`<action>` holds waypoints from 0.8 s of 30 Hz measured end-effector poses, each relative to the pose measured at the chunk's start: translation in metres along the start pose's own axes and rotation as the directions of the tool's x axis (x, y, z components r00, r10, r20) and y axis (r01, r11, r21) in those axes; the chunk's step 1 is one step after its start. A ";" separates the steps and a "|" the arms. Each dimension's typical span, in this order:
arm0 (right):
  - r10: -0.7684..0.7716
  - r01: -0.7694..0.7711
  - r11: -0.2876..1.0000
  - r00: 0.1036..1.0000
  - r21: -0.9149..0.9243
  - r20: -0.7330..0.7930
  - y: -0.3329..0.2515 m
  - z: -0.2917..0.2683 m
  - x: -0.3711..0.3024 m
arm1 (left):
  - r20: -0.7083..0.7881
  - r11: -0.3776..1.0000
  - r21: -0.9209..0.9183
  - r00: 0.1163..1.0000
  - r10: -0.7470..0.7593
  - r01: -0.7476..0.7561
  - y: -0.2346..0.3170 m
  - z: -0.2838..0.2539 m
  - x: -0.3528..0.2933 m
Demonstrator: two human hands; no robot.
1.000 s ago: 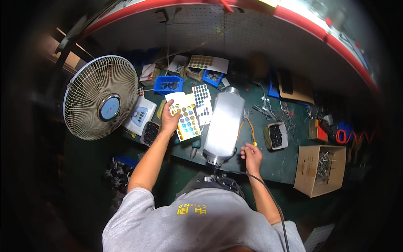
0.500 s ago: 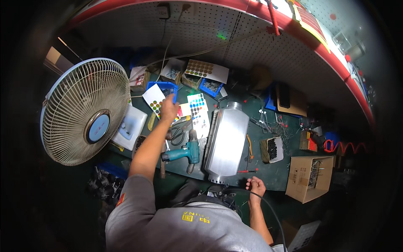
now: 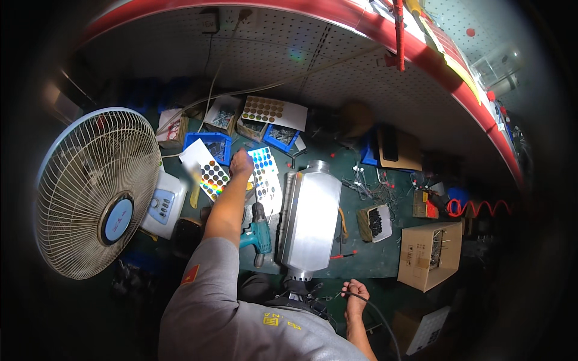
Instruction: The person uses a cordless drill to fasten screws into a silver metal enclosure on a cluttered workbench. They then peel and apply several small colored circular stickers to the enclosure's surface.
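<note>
My left hand point(image 3: 241, 163) is closed at the sticker sheets, its fingertips mostly hidden, so what it pinches cannot be made out. On its right lies a white sheet with shiny blue round stickers point(image 3: 265, 174); on its left, a sheet with dark and gold round stickers point(image 3: 212, 177). My right hand point(image 3: 355, 295) hangs just off the table's front edge with curled fingers, and a black cable point(image 3: 380, 316) runs across it. Between the hands lies a silver metal box point(image 3: 313, 216) with a round collar at its far end. Left of it, beneath my left forearm, is a teal cordless drill point(image 3: 260, 234).
A large fan point(image 3: 96, 192) stands at the left. Blue trays point(image 3: 208, 147) and boxes of small hardware line the back. To the right are wire leads point(image 3: 376, 183), a white tub of black parts point(image 3: 374, 222) and a cardboard box point(image 3: 415, 259). A red-edged shelf point(image 3: 445, 78) arches overhead.
The view has shifted, moving most of the scene left. My left hand has come from the blue tray's edge to between the sticker sheets. My right hand has drawn back slightly from the table edge.
</note>
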State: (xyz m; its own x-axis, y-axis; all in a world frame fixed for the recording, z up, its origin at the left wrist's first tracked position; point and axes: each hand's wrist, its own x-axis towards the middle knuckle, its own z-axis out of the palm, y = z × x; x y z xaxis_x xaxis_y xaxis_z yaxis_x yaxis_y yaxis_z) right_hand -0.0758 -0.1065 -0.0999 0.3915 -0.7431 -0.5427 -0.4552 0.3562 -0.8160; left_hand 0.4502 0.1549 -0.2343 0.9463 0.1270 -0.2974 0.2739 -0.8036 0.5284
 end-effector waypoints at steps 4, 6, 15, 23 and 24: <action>-0.006 0.006 1.000 1.000 -0.009 -0.002 -0.005 0.003 -0.001 | -0.087 0.997 -0.041 0.993 -0.075 0.071 0.008 0.000 -0.004; -0.004 0.004 0.999 1.000 -0.032 -0.002 -0.010 0.005 -0.005 | -0.044 0.998 -0.001 0.997 -0.063 0.063 0.007 -0.002 -0.003; -0.004 0.005 0.998 1.000 -0.064 0.025 -0.014 0.013 -0.005 | 0.005 0.995 -0.074 0.998 -0.069 0.069 0.009 -0.015 -0.007; 0.002 0.001 0.997 0.999 -0.072 0.040 -0.012 0.014 -0.008 | -0.065 0.996 -0.079 0.997 0.040 -0.045 -0.014 0.002 -0.006; 0.007 -0.005 0.997 0.999 -0.073 0.037 -0.010 0.014 -0.008 | -0.067 0.995 -0.078 0.996 0.054 -0.059 -0.016 0.003 -0.005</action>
State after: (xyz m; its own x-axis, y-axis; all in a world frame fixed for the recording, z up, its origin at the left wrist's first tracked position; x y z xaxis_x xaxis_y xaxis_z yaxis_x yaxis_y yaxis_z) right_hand -0.0634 -0.0962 -0.0896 0.4171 -0.7192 -0.5557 -0.5140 0.3176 -0.7968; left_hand 0.4406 0.1657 -0.2439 0.9690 0.1219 -0.2150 0.2301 -0.7621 0.6052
